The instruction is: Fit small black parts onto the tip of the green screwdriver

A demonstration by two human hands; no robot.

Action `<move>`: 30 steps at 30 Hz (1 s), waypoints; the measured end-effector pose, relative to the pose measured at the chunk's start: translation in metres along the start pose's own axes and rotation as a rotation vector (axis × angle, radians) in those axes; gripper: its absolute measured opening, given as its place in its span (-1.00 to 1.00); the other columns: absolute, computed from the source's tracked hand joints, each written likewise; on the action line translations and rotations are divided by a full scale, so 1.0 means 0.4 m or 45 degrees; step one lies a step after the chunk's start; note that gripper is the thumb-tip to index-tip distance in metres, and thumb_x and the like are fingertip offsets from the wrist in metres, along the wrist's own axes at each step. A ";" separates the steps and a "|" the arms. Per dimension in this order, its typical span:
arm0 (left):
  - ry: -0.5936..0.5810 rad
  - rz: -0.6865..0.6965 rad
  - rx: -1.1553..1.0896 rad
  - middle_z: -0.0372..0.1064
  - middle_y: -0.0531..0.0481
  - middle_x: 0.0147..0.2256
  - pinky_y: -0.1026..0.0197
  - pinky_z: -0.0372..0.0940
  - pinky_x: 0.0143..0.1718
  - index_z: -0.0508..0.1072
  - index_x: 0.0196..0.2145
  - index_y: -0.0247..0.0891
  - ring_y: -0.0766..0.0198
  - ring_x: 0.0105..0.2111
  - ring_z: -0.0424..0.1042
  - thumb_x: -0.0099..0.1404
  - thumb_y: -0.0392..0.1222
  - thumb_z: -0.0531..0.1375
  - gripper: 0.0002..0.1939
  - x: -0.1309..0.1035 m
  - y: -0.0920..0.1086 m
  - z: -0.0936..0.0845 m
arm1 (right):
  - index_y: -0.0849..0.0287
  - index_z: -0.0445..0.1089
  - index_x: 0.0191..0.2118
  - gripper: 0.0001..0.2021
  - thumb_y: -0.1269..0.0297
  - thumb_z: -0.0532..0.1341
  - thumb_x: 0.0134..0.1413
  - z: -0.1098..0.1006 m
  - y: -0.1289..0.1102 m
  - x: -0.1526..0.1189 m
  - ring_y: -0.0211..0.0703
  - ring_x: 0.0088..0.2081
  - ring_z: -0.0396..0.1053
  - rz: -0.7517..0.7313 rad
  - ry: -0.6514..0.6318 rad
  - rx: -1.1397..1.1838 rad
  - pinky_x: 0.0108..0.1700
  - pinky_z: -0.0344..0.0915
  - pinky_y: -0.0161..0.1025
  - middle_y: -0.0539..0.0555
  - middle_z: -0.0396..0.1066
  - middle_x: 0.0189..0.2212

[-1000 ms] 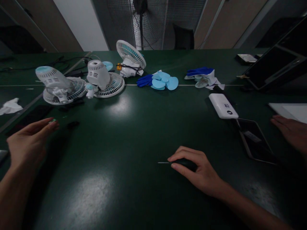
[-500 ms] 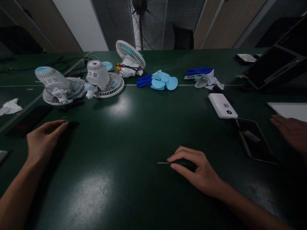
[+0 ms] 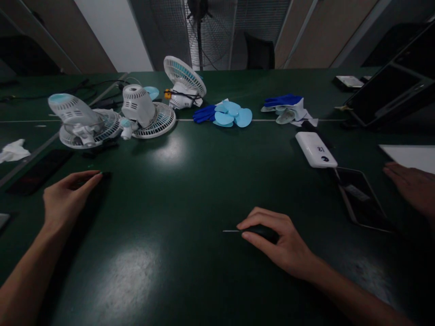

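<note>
Left hand, shifted rightward, now meets small dark object on green table; fingertips nearly together, hold unclear. Right hand wraps screwdriver, right of centre.

The left hand has moved rightward to a small dark object.

Appears dim and slightly soft throughout, with a pale strip of light in the blinds at the back, diffuse glare patches on the green tabletop, dark shadow beside the left hand, and wide-angle stretching toward the edges.
</note>
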State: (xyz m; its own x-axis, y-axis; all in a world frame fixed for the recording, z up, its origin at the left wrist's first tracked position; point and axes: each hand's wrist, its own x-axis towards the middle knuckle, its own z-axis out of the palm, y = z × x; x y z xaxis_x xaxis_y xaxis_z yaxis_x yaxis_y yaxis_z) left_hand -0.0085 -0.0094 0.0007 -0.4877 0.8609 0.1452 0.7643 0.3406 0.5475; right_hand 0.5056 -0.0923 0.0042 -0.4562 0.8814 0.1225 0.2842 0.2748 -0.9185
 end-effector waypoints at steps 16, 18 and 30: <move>-0.125 -0.188 -0.083 0.51 -0.04 0.05 0.23 0.28 -0.13 0.56 0.11 -0.17 0.03 0.02 0.44 0.17 0.14 0.37 -0.39 -0.023 0.062 -0.032 | 0.09 0.56 -0.06 -0.86 0.38 0.31 0.32 0.001 -0.001 0.001 -0.14 -0.20 0.52 0.001 0.005 -0.002 -0.16 0.41 -0.18 0.05 0.54 -0.20; -0.116 -0.223 -0.090 0.52 -0.02 0.04 0.22 0.27 -0.08 0.56 0.10 -0.17 0.03 0.05 0.43 0.17 0.14 0.37 -0.41 -0.026 0.071 -0.032 | 0.09 0.56 -0.05 -0.86 0.38 0.31 0.31 0.002 0.000 0.000 -0.13 -0.19 0.52 0.000 0.006 -0.006 -0.15 0.41 -0.18 0.06 0.54 -0.20; -0.155 -0.114 -0.062 0.52 -0.08 0.04 0.19 0.28 -0.12 0.54 0.13 -0.18 -0.01 0.02 0.45 0.16 0.21 0.36 -0.33 -0.012 0.032 -0.029 | 0.08 0.56 -0.06 -0.86 0.38 0.31 0.31 0.000 -0.003 0.001 -0.13 -0.19 0.53 -0.002 0.011 0.006 -0.15 0.43 -0.18 0.06 0.54 -0.20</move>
State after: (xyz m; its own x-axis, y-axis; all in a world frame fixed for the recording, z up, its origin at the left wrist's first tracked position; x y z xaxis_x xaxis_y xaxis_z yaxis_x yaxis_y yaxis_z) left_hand -0.0012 -0.0135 0.0166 -0.4956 0.8686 -0.0054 0.6976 0.4017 0.5933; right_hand 0.5049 -0.0924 0.0054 -0.4491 0.8843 0.1274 0.2796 0.2745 -0.9200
